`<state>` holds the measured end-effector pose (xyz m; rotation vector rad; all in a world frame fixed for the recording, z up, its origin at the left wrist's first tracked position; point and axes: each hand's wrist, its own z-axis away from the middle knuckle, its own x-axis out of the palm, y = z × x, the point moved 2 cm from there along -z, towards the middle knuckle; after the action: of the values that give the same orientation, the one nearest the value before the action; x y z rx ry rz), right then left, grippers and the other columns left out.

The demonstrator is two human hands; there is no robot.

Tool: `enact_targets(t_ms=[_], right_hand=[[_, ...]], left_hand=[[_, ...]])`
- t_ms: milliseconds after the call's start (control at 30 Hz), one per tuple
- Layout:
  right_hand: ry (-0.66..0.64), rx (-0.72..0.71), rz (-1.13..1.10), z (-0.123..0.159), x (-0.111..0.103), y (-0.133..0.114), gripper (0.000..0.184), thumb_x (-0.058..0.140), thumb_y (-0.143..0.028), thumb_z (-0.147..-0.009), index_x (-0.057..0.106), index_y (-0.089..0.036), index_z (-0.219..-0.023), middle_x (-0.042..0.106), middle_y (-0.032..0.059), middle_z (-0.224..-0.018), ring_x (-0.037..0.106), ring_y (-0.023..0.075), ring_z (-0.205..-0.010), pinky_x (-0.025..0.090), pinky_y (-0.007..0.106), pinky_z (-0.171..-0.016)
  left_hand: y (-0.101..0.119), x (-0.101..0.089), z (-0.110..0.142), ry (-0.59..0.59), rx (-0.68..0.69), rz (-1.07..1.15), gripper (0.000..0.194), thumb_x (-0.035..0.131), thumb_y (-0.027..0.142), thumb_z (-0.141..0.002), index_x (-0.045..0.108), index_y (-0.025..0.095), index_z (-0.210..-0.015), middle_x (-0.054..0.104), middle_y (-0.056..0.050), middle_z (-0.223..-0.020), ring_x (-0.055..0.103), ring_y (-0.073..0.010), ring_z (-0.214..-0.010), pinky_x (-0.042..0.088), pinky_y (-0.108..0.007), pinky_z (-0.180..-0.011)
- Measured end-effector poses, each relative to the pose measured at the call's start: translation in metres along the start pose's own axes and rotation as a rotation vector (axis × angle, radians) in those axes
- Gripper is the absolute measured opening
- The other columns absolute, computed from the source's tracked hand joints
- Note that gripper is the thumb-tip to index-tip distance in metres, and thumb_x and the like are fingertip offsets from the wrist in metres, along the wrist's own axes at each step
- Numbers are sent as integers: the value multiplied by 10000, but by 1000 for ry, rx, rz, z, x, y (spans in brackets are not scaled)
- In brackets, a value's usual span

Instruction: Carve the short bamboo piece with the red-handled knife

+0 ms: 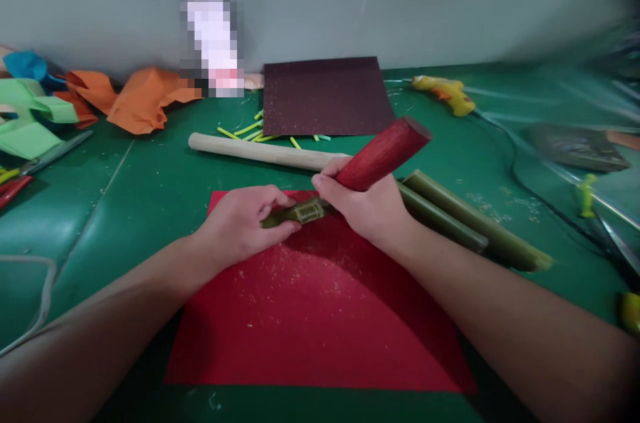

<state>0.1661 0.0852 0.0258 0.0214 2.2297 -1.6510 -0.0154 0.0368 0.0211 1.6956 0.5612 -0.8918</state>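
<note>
Left hand (237, 219) pinches bamboo piece (276, 217), rectangular panel (310, 211) already outlined, finishing seemingly outstanding; right hand (373, 209) grips red wooden handle (383, 155)

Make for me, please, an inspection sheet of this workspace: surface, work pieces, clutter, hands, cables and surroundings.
Surface: green table; red sheet on it, scattered with small shavings.
Work pieces: bamboo piece with a pale worked patch; red handle, lower end hidden.
Clutter: pale stick, two bamboo lengths, dark sheet, orange paper, yellow tool.
Hands: left hand holds the bamboo piece; right hand grips the red handle.
Cables: black cable from the yellow tool; white cable at left.
Surroundings: grey wall behind.
</note>
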Motion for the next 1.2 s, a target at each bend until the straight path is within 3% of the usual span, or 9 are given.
enact_targets(t_ms=[333, 500, 833, 1000, 1200], right_hand=[[2, 9, -21, -1, 1, 2, 203, 634, -290, -766, 522, -215, -614, 520, -20, -618, 491, 129, -619, 452, 292, -635], [0, -7, -21, -1, 3, 5, 188, 619, -314, -763, 528, -212, -633, 565, -11, -651, 536, 144, -652, 472, 307, -667], [-28, -12, 21, -1, 1, 4, 193, 616, -323, -773, 541, -215, -633, 591, 2, -664, 555, 155, -664, 478, 317, -677], [-102, -4, 42, 4, 0, 2, 207, 609, -297, -771, 523, -215, -601, 557, -12, -608, 520, 138, -594, 433, 297, -596], [4, -10, -6, 1, -2, 4, 212, 610, -296, -778, 514, -213, -608, 547, -14, -626, 528, 139, -632, 458, 307, -658]], left_hand=[[-2, 0, 0, -11, 13, -35, 212, 690, 384, -811, 673, 176, -842, 325, 93, -525, 323, -74, -478, 287, -215, -508], [3, 0, -3, -46, -45, -157, 271, 665, 453, -825, 627, 187, -790, 382, 73, -531, 364, -92, -493, 291, -231, -521], [26, -9, -9, -161, -211, -260, 312, 626, 435, -837, 473, 214, -678, 507, 17, -587, 424, -138, -518, 248, -267, -498], [24, -3, -5, -148, -292, -134, 267, 631, 459, -835, 550, 210, -781, 593, 8, -668, 494, -148, -576, 295, -260, -518], [14, 2, 1, -73, -165, -170, 322, 607, 498, -862, 632, 190, -773, 533, 19, -593, 440, -120, -539, 265, -258, -533]])
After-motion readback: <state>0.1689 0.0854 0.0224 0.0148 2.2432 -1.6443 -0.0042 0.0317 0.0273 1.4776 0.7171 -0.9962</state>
